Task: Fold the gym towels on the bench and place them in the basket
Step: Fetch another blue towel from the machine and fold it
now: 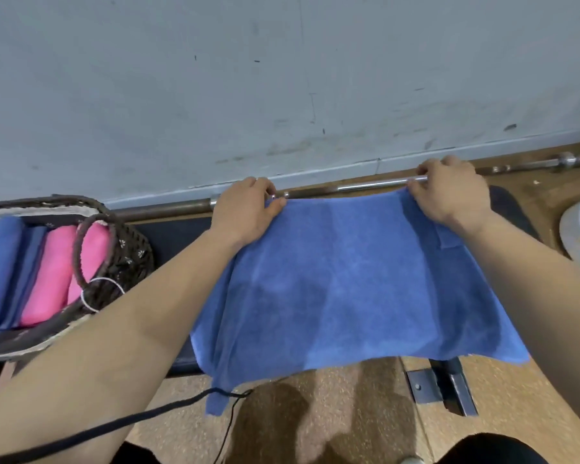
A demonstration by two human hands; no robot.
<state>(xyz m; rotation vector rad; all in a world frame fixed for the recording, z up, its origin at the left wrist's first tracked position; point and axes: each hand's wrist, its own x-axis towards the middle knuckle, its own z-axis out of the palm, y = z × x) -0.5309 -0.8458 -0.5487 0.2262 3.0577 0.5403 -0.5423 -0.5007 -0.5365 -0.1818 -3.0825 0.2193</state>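
The blue towel (345,279) hides most of the bench (178,236), its far corners pinched by the curled left hand (248,209) and right hand (452,192); the basket (131,246) left of the towel is cropped.

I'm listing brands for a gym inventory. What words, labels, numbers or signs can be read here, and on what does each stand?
There is no readable text in this view.
blue towel: the small rectangular flap by the right hand shows no lettering.
basket: only small white flower marks on its side, no words.
barbell: no markings can be read.
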